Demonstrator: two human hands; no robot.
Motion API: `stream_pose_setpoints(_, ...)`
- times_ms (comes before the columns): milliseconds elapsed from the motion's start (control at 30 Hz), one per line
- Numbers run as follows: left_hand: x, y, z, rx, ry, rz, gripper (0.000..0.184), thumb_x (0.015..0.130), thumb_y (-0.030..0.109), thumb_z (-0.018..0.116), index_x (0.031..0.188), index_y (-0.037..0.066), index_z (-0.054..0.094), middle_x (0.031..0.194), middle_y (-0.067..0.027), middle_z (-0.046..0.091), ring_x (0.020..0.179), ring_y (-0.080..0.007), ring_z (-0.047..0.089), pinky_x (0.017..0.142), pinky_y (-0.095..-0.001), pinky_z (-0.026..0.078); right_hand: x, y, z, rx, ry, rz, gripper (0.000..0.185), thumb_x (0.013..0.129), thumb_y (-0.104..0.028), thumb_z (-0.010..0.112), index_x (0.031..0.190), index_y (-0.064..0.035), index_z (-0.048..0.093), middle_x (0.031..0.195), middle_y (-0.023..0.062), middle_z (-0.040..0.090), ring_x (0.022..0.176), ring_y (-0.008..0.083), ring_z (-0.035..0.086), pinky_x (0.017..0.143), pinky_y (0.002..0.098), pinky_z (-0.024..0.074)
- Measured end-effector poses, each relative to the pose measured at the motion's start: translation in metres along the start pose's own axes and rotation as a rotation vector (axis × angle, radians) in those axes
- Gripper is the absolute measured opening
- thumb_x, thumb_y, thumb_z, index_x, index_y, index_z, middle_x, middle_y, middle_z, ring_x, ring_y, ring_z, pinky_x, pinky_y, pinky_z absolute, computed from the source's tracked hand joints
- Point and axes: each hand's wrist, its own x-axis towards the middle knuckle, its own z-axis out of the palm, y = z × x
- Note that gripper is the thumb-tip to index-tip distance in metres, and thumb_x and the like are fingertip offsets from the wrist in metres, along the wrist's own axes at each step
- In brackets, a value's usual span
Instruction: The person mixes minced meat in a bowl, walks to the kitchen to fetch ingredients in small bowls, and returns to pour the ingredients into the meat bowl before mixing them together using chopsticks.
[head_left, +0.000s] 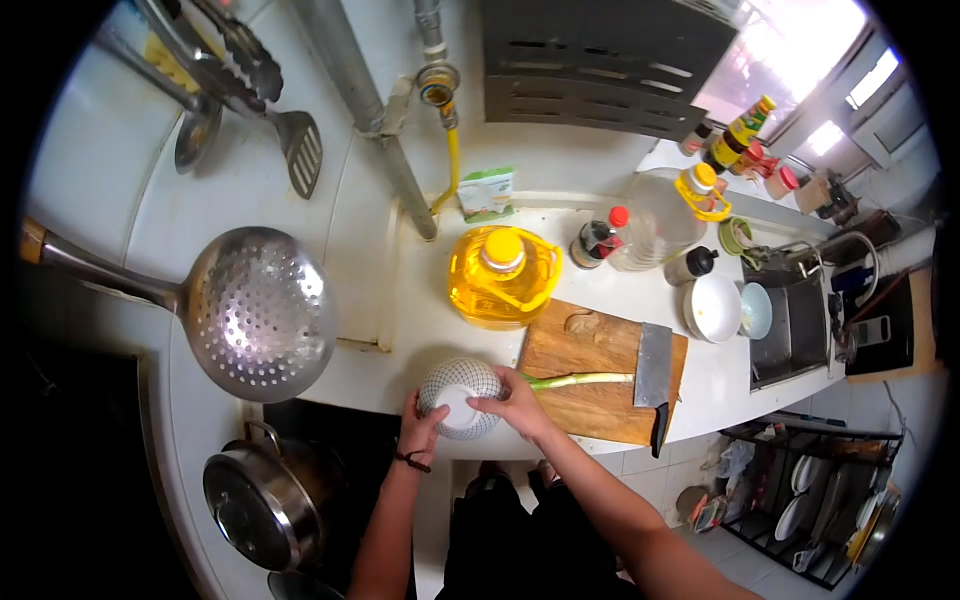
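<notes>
Both hands grip a white bowl (pixel 458 385) with a dark grid pattern, its white foot facing up toward me. My left hand (pixel 418 424) is closed on its near left side, a dark bracelet on the wrist. On the right side, my right hand (pixel 515 405) has its thumb over the foot. The bowl is at the counter's front edge; whether it rests there I cannot tell. Just right of it, a green onion (pixel 580 379) lies across a wooden cutting board (pixel 590 420). A cleaver (pixel 654 365) lies flat on the board's right part. Behind the bowl stands a jug of yellow oil (pixel 500 280).
A perforated skimmer (pixel 262 310) hangs at the left, above a lidded pot (pixel 262 500). Further right are a large clear jug (pixel 655 225), a sauce bottle (pixel 597 240), a white bowl (pixel 714 308), a light blue bowl (pixel 757 310) and the sink (pixel 790 345). A dish rack (pixel 810 500) stands low at right.
</notes>
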Motion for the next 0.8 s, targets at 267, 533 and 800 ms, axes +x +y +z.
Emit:
stream_pose_setpoints(267,-0.058,-0.028,0.089,0.098,-0.200,-0.037,0.065,0.085,-0.002,0.077,0.139,0.002,0.042,0.133,-0.0161,0.058,0.121,-0.0267,0.061,0.103,-0.0412,0.053,-0.107,-0.012,-0.066,0.064,0.149,-0.113,0.077,0.082,-0.015,0.088,0.140,0.0064,0.043,0.129,0.0164,0.059,0.117,0.0216,0.060,0.101,0.0345,0.0512)
stream_pose_setpoints(533,-0.140,-0.115,0.232,0.280,-0.520,-0.167,0.063,0.084,-0.003,0.078,0.136,0.001,0.043,0.127,-0.0156,0.061,0.117,-0.0255,0.063,0.100,-0.0404,0.055,-0.301,-0.033,-0.167,0.208,0.486,-0.230,0.073,0.085,-0.011,0.084,0.144,0.0000,0.041,0.126,0.0161,0.065,0.116,0.0220,0.063,0.097,0.0356,0.0528)
stream_pose_setpoints(800,-0.270,-0.251,0.382,0.596,-0.843,-0.454,0.061,0.085,0.001,0.079,0.133,0.002,0.043,0.125,-0.0166,0.061,0.116,-0.0255,0.063,0.097,-0.0393,0.055,-0.523,0.010,-0.246,0.486,0.933,-0.404,0.069,0.089,-0.011,0.081,0.142,-0.0008,0.039,0.122,0.0140,0.064,0.112,0.0212,0.064,0.093,0.0371,0.0535)
